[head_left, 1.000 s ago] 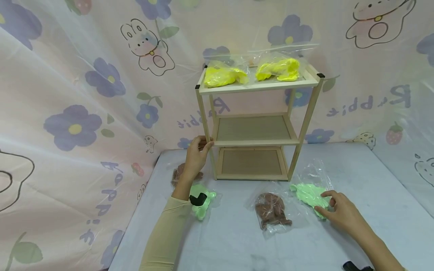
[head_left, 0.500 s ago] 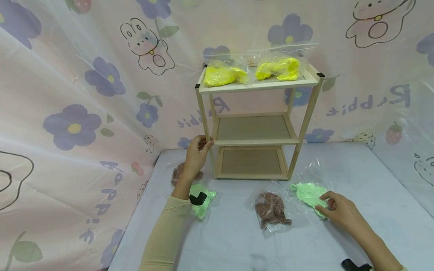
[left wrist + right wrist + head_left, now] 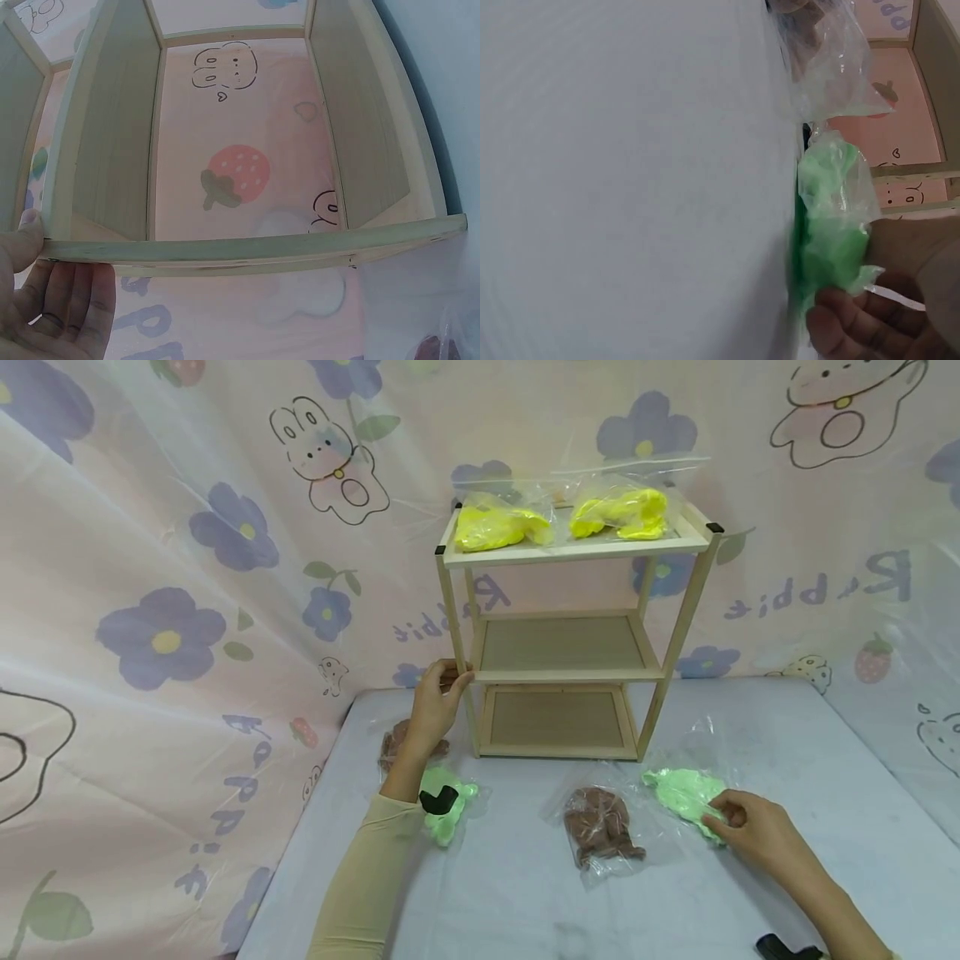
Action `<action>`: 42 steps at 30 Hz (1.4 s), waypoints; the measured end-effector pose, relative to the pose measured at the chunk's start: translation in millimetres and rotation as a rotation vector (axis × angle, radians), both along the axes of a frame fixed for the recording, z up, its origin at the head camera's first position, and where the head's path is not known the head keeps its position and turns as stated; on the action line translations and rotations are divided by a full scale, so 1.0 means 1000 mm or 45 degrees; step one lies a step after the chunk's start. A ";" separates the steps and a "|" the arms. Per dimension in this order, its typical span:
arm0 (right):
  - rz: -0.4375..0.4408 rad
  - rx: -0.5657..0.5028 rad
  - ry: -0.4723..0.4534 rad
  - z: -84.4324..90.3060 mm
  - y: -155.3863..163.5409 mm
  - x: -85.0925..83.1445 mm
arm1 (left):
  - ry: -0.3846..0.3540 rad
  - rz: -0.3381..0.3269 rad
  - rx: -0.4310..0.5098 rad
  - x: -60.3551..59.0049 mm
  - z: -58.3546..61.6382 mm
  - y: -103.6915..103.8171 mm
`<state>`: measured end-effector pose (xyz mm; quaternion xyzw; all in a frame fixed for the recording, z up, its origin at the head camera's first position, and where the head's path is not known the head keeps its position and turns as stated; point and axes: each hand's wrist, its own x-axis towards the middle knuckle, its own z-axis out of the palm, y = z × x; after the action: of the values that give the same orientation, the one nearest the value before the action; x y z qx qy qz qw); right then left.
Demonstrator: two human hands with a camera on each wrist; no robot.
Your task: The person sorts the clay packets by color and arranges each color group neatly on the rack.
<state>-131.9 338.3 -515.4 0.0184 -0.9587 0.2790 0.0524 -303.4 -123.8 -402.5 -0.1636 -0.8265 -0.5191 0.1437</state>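
Note:
My left hand (image 3: 437, 702) grips the left front post of the three-tier wooden shelf (image 3: 570, 677) at middle-tier height. In the left wrist view, the thumb lies on one side of the post and the curled fingers (image 3: 75, 300) on the other. To the right of the shelf, my right hand (image 3: 761, 831) pinches the near right edge of a clear bag holding a light-green, lumpy item (image 3: 684, 792). The right wrist view has this green bag (image 3: 836, 217) resting on the table, fingertips at its lower end. Its contents' exact kind is unclear.
Two bagged yellow items (image 3: 498, 527) lie on the top tier. A bagged brown item (image 3: 603, 827) is in front of the shelf. Near the left forearm are another green bagged item (image 3: 446, 827) and a partly hidden brown one (image 3: 397, 743). Patterned curtains (image 3: 187, 760) surround the table.
My right thumb and fingers have drawn closer together on the edge of the green bag. The left hand stays on the shelf post, and the view has shifted slightly.

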 end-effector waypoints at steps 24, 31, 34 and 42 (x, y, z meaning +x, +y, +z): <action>0.048 -0.476 0.769 0.004 -0.014 0.010 | 0.026 0.005 0.009 -0.002 -0.002 0.000; 0.142 -0.576 0.971 0.014 -0.023 0.011 | 0.010 0.001 0.015 -0.003 -0.003 0.000; 0.205 -0.600 1.053 0.024 -0.031 0.014 | 0.000 0.000 0.013 -0.003 -0.003 0.000; 0.382 -0.621 1.219 0.040 -0.045 0.007 | -0.007 -0.008 0.016 -0.003 -0.002 -0.001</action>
<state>-124.4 293.5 -475.4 0.2667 -0.7223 0.4577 0.4445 -306.0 -124.4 -404.6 -0.1637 -0.8232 -0.5251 0.1408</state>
